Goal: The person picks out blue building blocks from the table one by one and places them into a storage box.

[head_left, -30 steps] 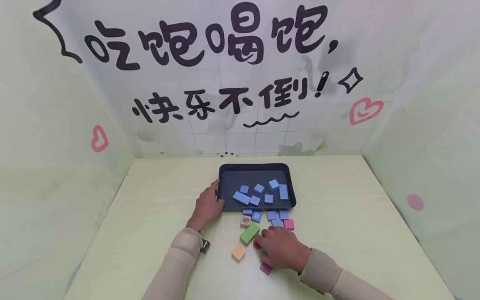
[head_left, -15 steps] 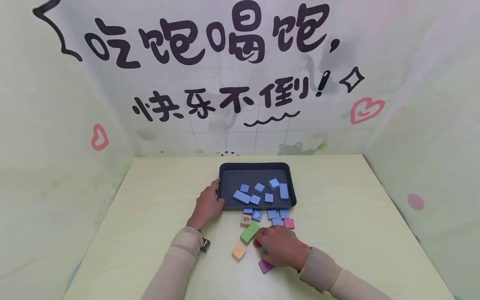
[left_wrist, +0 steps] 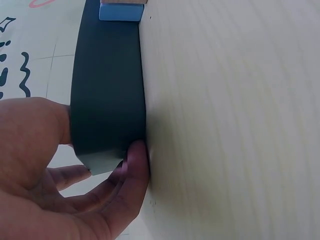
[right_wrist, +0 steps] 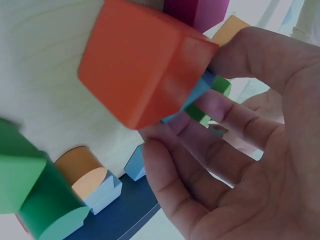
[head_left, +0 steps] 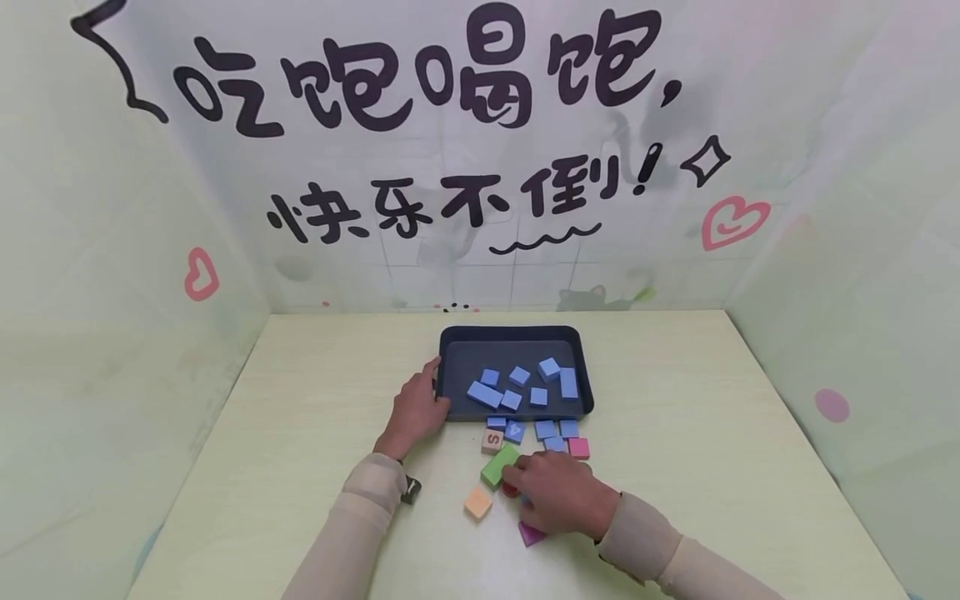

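In the head view my left hand (head_left: 418, 417) grips the left end of a dark tray (head_left: 514, 333), which holds several blue blocks (head_left: 485, 394). In the left wrist view the fingers curl about the corner of the tray (left_wrist: 107, 85). My right hand (head_left: 558, 492) reaches down among loose blocks on the near side of the tray. In the right wrist view its thumb and fingers pinch a blue block (right_wrist: 201, 91), mostly hidden behind an orange-red block (right_wrist: 132, 65). A red piece (head_left: 510, 490) shows beside the fingertips, and a purple block (head_left: 531, 534) lies below the hand.
Before the tray lie a green block (head_left: 498, 467), a peach cube (head_left: 477, 504), a wooden cube (head_left: 492, 441), a pink block (head_left: 578, 448) and more blue blocks (head_left: 545, 430). A black block (head_left: 411, 490) sits by the left wrist. Printed sheets wall the table.
My right hand shifts slightly left, its fingertips now over the green block's edge. The purple block has moved a little. My left hand stays on the tray.
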Demonstrator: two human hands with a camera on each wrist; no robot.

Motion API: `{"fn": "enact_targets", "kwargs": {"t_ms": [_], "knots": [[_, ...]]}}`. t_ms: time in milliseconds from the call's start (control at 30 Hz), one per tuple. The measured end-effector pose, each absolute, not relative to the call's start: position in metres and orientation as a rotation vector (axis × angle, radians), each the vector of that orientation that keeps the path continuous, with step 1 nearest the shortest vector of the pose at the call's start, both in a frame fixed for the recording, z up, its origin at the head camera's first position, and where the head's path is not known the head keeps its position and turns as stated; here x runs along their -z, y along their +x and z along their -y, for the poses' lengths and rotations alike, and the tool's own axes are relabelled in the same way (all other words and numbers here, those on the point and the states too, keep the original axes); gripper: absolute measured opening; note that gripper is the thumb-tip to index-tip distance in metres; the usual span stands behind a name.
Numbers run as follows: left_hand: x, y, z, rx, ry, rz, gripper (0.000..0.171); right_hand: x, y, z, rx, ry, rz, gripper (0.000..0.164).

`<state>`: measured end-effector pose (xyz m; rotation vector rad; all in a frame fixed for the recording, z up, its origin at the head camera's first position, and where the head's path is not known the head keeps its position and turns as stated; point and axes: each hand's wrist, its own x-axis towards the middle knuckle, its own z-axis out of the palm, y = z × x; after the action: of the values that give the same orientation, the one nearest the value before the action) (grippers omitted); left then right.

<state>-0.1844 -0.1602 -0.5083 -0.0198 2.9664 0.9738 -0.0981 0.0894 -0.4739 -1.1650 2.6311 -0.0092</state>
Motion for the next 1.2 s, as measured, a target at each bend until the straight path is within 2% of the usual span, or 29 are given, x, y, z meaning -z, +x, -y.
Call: {"fn": "enact_targets", "kwargs": {"t_ms": [233,433,767,967,1200], "knots": [[0.511,-0.186,0.161,-0.975,-0.007,-2.969,0.072,0.474,-0.099,-0.089,0.035,-1.347,-2.675,0.016],[0.512,-0.187,0.162,-0.981,-0.002,-2.972,0.072,0.471,-0.104,-0.091,0.128,-1.462,-2.731,0.011],[0.512,-0.186,0.162,-0.984,-0.016,-2.961,0.073,0.460,-0.118,-0.094,0.233,-1.496,-2.824,0.012],[0.511,-0.185,0.161,-0.984,-0.019,-2.961,0.072,0.453,-0.132,-0.096,0.262,-1.424,-2.881,0.016],[0.510,-0.185,0.161,-0.980,-0.016,-2.965,0.073,0.457,-0.158,-0.097,0.236,-1.438,-2.972,0.008]]}}
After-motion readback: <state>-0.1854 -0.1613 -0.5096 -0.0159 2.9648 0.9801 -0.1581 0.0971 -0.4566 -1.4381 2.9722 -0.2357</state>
